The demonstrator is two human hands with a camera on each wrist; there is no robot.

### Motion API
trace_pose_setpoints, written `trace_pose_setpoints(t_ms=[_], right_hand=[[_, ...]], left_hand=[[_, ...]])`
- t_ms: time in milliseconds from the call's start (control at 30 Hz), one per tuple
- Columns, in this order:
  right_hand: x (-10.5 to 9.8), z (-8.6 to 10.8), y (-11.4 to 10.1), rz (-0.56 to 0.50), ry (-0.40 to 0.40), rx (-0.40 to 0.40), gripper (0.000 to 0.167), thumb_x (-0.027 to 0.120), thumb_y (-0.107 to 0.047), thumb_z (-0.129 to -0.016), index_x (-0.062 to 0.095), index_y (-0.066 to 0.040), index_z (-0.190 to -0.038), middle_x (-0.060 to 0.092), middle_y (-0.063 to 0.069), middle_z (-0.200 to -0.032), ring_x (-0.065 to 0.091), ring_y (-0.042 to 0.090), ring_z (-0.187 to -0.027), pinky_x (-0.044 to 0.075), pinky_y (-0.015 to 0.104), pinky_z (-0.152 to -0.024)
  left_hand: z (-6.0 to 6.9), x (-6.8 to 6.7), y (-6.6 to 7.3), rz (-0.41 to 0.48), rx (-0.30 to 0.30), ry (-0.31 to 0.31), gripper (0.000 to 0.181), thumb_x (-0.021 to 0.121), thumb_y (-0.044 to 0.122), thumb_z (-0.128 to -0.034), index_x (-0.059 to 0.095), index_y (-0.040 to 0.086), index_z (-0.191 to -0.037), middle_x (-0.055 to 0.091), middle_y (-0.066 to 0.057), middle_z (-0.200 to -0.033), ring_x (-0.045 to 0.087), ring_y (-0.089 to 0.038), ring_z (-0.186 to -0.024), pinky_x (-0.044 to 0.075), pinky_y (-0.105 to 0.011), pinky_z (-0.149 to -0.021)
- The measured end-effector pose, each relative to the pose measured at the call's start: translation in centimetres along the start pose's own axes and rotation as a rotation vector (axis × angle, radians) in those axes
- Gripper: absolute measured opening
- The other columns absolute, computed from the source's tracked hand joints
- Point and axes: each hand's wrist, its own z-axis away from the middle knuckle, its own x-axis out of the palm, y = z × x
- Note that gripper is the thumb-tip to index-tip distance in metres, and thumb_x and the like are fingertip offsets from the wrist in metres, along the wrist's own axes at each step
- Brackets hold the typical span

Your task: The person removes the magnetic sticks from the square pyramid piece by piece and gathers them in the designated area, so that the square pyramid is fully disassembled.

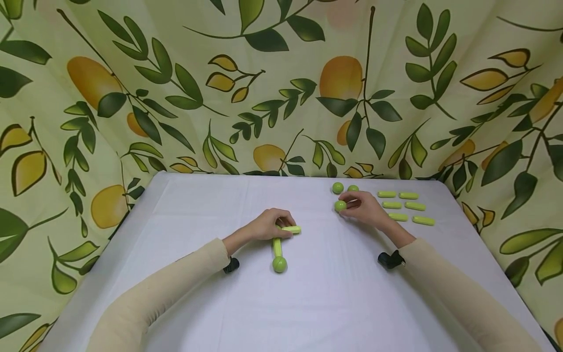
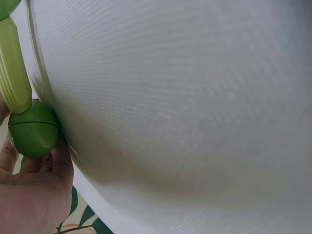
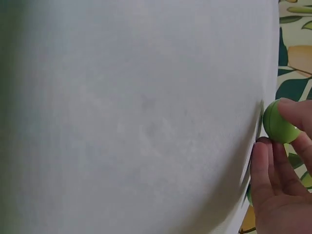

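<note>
My left hand (image 1: 269,225) grips a green ball (image 2: 34,130) that joins two light green rods, largely hidden by the hand in the head view. One rod (image 1: 277,247) runs toward the near side and ends in another green ball (image 1: 279,264). The second rod (image 1: 292,229) sticks out to the right past the fingers. Farther right, my right hand (image 1: 364,210) pinches a loose green ball (image 1: 340,206) between thumb and fingers, low by the tabletop. In the right wrist view this ball (image 3: 280,123) shows a seam around it.
Two more green balls, one at the back (image 1: 337,187) and one partly behind the right hand (image 1: 353,188), lie on the white-covered table (image 1: 198,313). Several loose rods (image 1: 392,205) lie in two columns right of that hand. A leaf-and-fruit patterned curtain (image 1: 281,98) surrounds the table.
</note>
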Motion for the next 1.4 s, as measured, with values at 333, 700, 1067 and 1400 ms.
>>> trace_pose_setpoints(t_ms=[333, 700, 1067, 1400], right_hand=[[0.0, -0.7, 0.0, 0.049, 0.036, 0.024, 0.039, 0.082, -0.001, -0.085, 0.067, 0.005, -0.121, 0.065, 0.019, -0.116, 0.065, 0.037, -0.105, 0.056, 0.035, -0.084], [-0.7, -0.3, -0.2, 0.022, 0.005, 0.018, 0.042, 0.08, -0.002, -0.088, 0.065, 0.006, -0.126, 0.064, 0.022, -0.122, 0.063, 0.038, -0.109, 0.054, 0.041, -0.09], [-2.2, 0.9, -1.0, -0.015, 0.027, -0.032, 0.036, 0.078, -0.005, -0.09, 0.066, 0.007, -0.122, 0.066, 0.023, -0.119, 0.063, 0.036, -0.108, 0.051, 0.02, -0.086], [0.0, 2.1, -1.5, -0.067, -0.076, -0.079, 0.036, 0.08, -0.003, -0.088, 0.067, 0.008, -0.119, 0.067, 0.022, -0.112, 0.066, 0.028, -0.099, 0.054, 0.025, -0.084]], left_hand=[[0.1, -0.1, 0.1, -0.016, -0.007, 0.003, 0.019, 0.081, 0.003, -0.0876, 0.072, 0.003, -0.104, 0.069, 0.0, -0.098, 0.063, -0.01, -0.09, 0.052, -0.025, -0.084], [0.0, -0.1, 0.1, -0.022, -0.002, 0.001, 0.018, 0.08, 0.003, -0.0884, 0.072, 0.003, -0.104, 0.07, 0.001, -0.098, 0.062, -0.01, -0.09, 0.052, -0.026, -0.085], [-0.2, 0.1, 0.2, -0.023, 0.009, 0.001, 0.019, 0.081, 0.004, -0.0869, 0.073, 0.003, -0.104, 0.07, 0.0, -0.097, 0.063, -0.011, -0.09, 0.052, -0.025, -0.084], [-0.7, 0.5, 0.3, -0.051, 0.042, -0.009, 0.018, 0.082, 0.005, -0.0868, 0.073, 0.005, -0.102, 0.071, 0.002, -0.096, 0.062, -0.011, -0.091, 0.05, -0.027, -0.089]])
